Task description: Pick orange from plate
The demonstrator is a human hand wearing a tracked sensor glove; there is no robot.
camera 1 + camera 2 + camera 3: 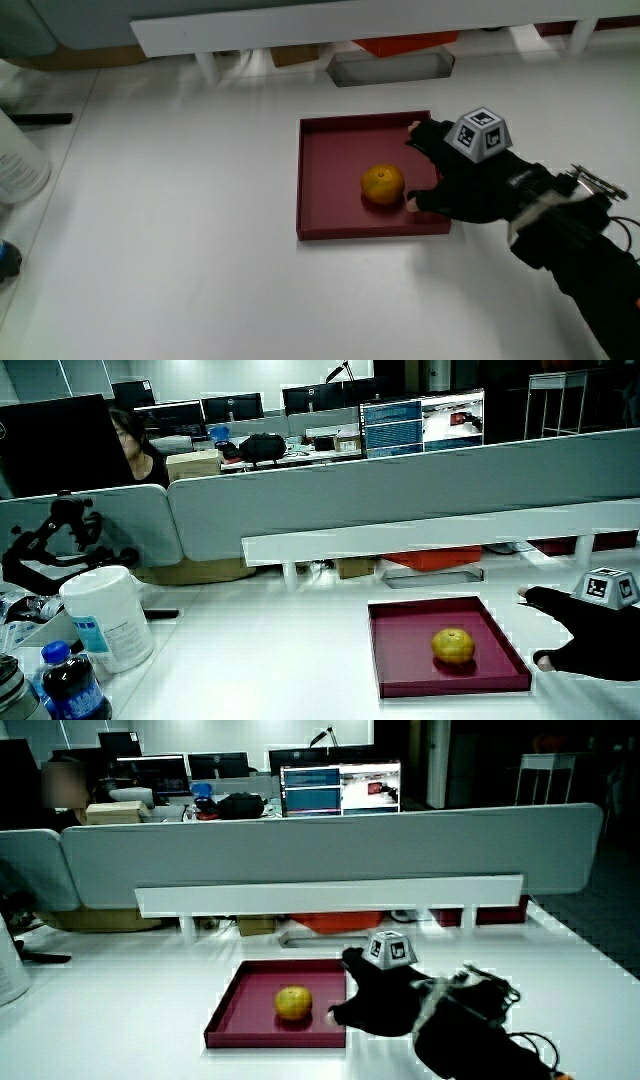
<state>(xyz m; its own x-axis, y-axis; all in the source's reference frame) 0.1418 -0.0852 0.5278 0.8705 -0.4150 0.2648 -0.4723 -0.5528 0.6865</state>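
Observation:
An orange (383, 184) lies in a square dark red plate (330, 150) near the middle of the table; both side views show the orange (453, 645) (293, 1002) and the plate (400, 650) (240, 1010). The gloved hand (430, 170) reaches over the plate's edge beside the orange, with its fingers spread around the fruit and not touching it. In both side views the hand (545, 630) (345, 985) hovers just above the plate's rim. The patterned cube (481, 134) sits on its back.
A white canister (105, 618) and a dark bottle (65, 680) stand near the table's edge, away from the plate. A grey tray (390, 66) and an orange item (405, 44) lie under the white shelf (300, 25) at the partition.

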